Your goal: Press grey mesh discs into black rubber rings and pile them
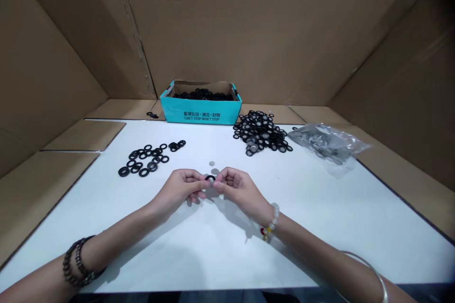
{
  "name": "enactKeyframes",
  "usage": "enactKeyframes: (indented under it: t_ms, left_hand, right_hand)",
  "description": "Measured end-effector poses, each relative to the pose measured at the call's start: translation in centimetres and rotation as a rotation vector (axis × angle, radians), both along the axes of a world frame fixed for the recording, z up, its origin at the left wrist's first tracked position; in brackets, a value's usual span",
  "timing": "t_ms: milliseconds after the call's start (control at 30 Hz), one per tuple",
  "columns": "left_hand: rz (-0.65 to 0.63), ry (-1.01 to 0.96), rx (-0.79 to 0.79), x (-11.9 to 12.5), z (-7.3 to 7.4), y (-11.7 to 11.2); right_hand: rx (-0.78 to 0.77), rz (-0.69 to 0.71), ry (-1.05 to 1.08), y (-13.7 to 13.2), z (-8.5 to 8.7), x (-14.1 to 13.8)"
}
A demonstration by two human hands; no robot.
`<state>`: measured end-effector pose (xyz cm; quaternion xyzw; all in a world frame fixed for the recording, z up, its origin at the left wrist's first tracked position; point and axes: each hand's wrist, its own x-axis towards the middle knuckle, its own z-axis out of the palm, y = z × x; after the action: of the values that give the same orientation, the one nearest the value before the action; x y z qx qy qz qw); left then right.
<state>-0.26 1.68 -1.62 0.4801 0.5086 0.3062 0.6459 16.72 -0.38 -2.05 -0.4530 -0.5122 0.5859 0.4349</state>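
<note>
A black rubber ring (209, 177) is pinched between my two hands above the middle of the table. Within it shows a small silvery disc (211, 181), partly covered by fingertips. My left hand (186, 183) is closed on the ring's left side, thumb against the forefinger. On the opposite side, my right hand (234, 184) grips it with thumb and fingertips. Just beyond the hands, a small grey disc (212, 164) lies flat on the white table (213, 255). Loose black rings (143, 172) are spread out to the left.
A large pile of black rings with grey centres (263, 130) sits at the back right. Beside it lies a clear plastic bag (325, 142) of grey pieces. Behind, a turquoise box (201, 110) holds many black rings. Cardboard walls (249, 33) enclose the back and sides.
</note>
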Motion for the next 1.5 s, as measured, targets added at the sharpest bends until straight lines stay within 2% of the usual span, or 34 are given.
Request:
enactKeyframes:
  t_ms: [133, 267, 433, 500, 567, 733, 833, 967, 1233, 1367, 1500]
  left_hand:
    - [0.008, -0.045, 0.043, 0.0, 0.0, 0.0]
    - [-0.011, -0.003, 0.194, 0.0, 0.4, -0.2]
    - [-0.118, 0.214, 0.545, -0.4, 1.4, -0.7]
    - [-0.140, 0.288, 0.673, -0.5, 1.7, -0.8]
    - [-0.147, 0.322, 0.706, -0.4, 1.7, -0.9]
    - [-0.183, 0.199, 0.506, 0.0, 1.3, -0.9]
    - [-0.195, 0.185, 0.496, 0.0, 1.1, -0.8]
    - [-0.225, 0.219, 0.511, -0.1, 0.9, -0.7]
    - [-0.202, 0.022, 0.320, 0.2, 1.1, -0.7]
    - [-0.211, -0.021, 0.299, 0.2, 0.7, -0.9]
    - [-0.212, -0.003, 0.326, 0.2, 0.3, -1.2]
  right_hand:
    - [0.115, -0.070, -0.028, -0.3, -0.4, -0.2]
    - [0.248, -0.093, -0.137, -0.5, -0.6, -0.1]
    - [0.624, 0.025, -0.564, -0.5, 0.5, 0.8]
    - [0.697, 0.072, -0.627, -0.5, 1.0, 1.1]
    - [0.686, 0.089, -0.599, -0.5, 1.4, 1.2]
    - [0.438, 0.082, -0.398, -0.3, 1.4, 1.2]
    - [0.341, 0.073, -0.325, -0.2, 1.2, 1.2]
    - [0.305, 0.076, -0.290, -0.2, 1.2, 1.2]
    - [0.193, 0.103, -0.145, 0.0, 0.5, 0.9]
    - [0.228, 0.103, -0.187, -0.1, 0.3, 0.8]
    - [0.300, 0.020, -0.260, -0.5, 0.1, 0.3]
